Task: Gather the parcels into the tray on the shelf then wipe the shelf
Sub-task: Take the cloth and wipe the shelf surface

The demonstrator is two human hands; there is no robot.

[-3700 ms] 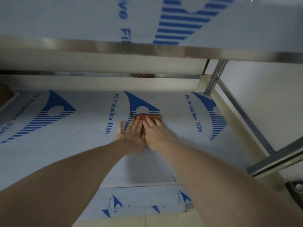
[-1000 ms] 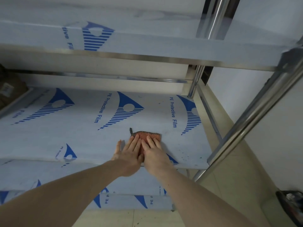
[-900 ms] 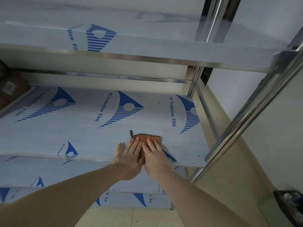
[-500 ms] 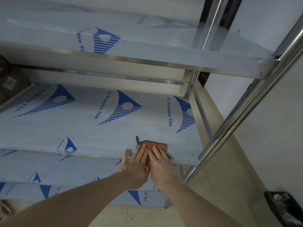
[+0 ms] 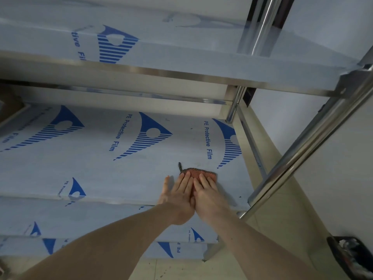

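A small reddish-brown cloth (image 5: 198, 172) with a dark edge lies flat on the middle shelf (image 5: 101, 170), near its front right corner. My left hand (image 5: 178, 196) and my right hand (image 5: 207, 196) lie side by side on the cloth, fingers straight, pressing it onto the film-covered shelf. Most of the cloth is hidden under my fingers. At the far left, a corner of the tray (image 5: 12, 116) shows, with something brown inside it.
An upper shelf (image 5: 181, 55) hangs over the work area. Steel posts (image 5: 302, 158) stand at the right. Lower shelves (image 5: 101, 221) show below the front edge. A dark bin (image 5: 355, 259) sits on the floor at the bottom right.
Both hands have drawn the cloth from the shelf's middle toward its front right corner. In the last half second they slid it slightly back from the front edge.
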